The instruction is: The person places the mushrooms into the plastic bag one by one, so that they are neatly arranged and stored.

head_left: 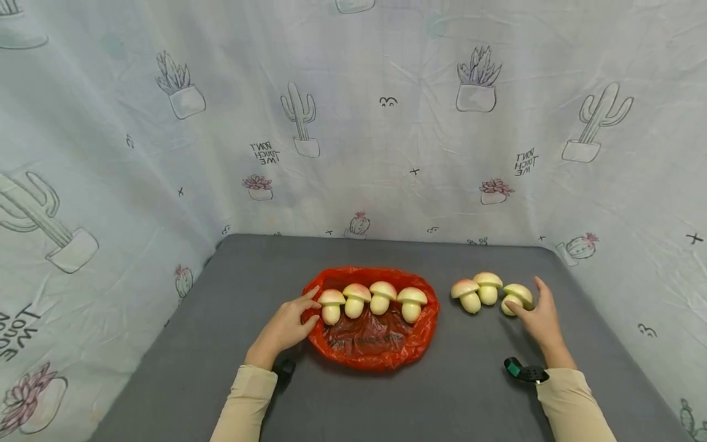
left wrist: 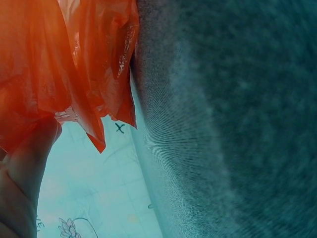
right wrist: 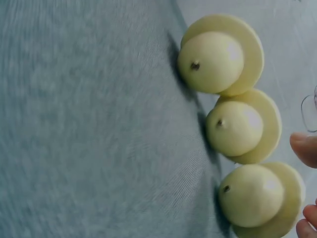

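A red plastic bag [head_left: 375,362] lies with its mouth spread wide on the grey table. Several toy mushrooms [head_left: 356,301] with pale stems and pink-tinged caps sit in a row inside it. My left hand [head_left: 287,322] holds the bag's left rim; in the left wrist view its thumb [left wrist: 32,158] presses against the orange-red plastic [left wrist: 39,74]. Three more mushrooms [head_left: 488,287] stand close together to the right of the bag. Around the rightmost mushroom [head_left: 519,296] my right hand [head_left: 544,322] spreads its thumb and fingers, and the right wrist view shows fingertips [right wrist: 304,148] beside the mushrooms.
The grey tabletop [head_left: 464,393] runs back to a pale curtain [head_left: 353,123] printed with cacti and potted plants, which also hangs at both sides. A dark strap [head_left: 525,371] sits at the right wrist.
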`<control>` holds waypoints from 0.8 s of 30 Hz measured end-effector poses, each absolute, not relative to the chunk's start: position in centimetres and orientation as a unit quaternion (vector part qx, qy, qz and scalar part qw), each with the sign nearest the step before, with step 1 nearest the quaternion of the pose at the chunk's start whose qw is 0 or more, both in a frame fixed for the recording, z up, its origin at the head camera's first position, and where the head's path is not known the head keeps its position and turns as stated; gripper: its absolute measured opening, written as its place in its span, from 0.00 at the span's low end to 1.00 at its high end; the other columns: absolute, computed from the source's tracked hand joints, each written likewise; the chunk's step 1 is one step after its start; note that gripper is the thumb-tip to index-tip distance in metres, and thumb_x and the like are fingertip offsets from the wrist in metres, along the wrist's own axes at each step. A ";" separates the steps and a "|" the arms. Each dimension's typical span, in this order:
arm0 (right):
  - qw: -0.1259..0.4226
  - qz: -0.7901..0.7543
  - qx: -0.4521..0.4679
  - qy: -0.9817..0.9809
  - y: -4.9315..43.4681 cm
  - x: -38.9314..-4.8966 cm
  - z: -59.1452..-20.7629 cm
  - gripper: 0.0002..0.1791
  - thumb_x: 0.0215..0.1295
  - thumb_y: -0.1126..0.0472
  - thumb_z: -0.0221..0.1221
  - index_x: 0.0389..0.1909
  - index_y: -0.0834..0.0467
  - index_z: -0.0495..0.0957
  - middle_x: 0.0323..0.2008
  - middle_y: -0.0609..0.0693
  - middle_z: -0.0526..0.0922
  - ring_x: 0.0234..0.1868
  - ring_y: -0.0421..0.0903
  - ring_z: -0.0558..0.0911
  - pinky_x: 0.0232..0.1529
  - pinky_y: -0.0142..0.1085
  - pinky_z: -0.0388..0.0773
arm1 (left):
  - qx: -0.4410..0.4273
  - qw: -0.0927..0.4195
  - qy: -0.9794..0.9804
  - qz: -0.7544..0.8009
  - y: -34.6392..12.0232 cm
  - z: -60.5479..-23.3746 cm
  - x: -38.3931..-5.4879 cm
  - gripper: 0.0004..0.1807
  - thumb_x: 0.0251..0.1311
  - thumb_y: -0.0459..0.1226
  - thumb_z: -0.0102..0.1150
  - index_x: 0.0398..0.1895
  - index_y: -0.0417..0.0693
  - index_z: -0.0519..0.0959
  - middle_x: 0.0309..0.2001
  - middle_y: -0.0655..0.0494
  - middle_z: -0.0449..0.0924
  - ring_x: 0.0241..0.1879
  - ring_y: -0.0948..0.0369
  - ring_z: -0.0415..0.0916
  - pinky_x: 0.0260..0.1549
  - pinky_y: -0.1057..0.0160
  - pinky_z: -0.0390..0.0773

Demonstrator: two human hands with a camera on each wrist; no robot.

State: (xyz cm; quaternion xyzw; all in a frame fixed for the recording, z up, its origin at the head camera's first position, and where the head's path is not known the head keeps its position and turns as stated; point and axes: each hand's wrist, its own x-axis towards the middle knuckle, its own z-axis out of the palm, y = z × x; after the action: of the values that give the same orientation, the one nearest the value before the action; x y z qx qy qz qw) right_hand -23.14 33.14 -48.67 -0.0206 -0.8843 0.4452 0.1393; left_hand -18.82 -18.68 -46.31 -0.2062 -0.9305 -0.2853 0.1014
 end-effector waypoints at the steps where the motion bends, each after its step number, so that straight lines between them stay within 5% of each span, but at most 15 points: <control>1: 0.131 0.442 -0.021 -0.887 33.3 -23.3 -48.8 0.53 0.61 0.56 0.61 0.73 0.69 0.34 0.70 0.76 0.39 0.69 0.74 0.44 0.62 0.68 0.47 | -0.206 0.100 -0.931 -0.285 -18.7 -46.4 -18.8 0.13 0.58 0.33 0.60 0.46 0.39 0.81 0.67 0.46 0.66 0.57 0.47 0.73 0.53 0.50 0.74; 9: 0.092 0.434 -0.021 -0.896 33.7 -23.9 -49.3 0.55 0.61 0.56 0.61 0.72 0.71 0.32 0.69 0.79 0.38 0.67 0.76 0.46 0.61 0.67 0.49 | -0.204 0.104 -0.930 -0.287 -18.6 -46.3 -18.7 0.12 0.58 0.33 0.61 0.45 0.38 0.81 0.66 0.46 0.67 0.57 0.47 0.74 0.52 0.51 0.76; 16: 0.080 0.420 -0.023 -0.904 33.9 -24.3 -49.7 0.52 0.61 0.60 0.60 0.70 0.75 0.34 0.66 0.81 0.46 0.63 0.74 0.55 0.58 0.62 0.56 | -0.203 0.106 -0.930 -0.288 -18.5 -46.4 -19.0 0.12 0.58 0.33 0.61 0.44 0.40 0.82 0.66 0.47 0.67 0.51 0.52 0.78 0.42 0.56 0.77; 24: 0.071 0.422 -0.028 -0.903 33.7 -24.5 -50.0 0.52 0.60 0.60 0.60 0.70 0.75 0.35 0.65 0.80 0.47 0.62 0.72 0.56 0.57 0.61 0.57 | -0.203 0.104 -0.930 -0.287 -18.6 -46.4 -18.8 0.12 0.58 0.33 0.61 0.45 0.39 0.81 0.66 0.47 0.67 0.57 0.48 0.74 0.52 0.50 0.75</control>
State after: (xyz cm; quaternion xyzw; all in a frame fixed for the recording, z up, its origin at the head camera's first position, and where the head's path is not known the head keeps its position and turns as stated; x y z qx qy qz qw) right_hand -24.53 33.71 -49.96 -0.0279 -0.9033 0.4222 0.0707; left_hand -18.79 -18.64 -46.43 -0.2027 -0.9304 -0.2871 0.1044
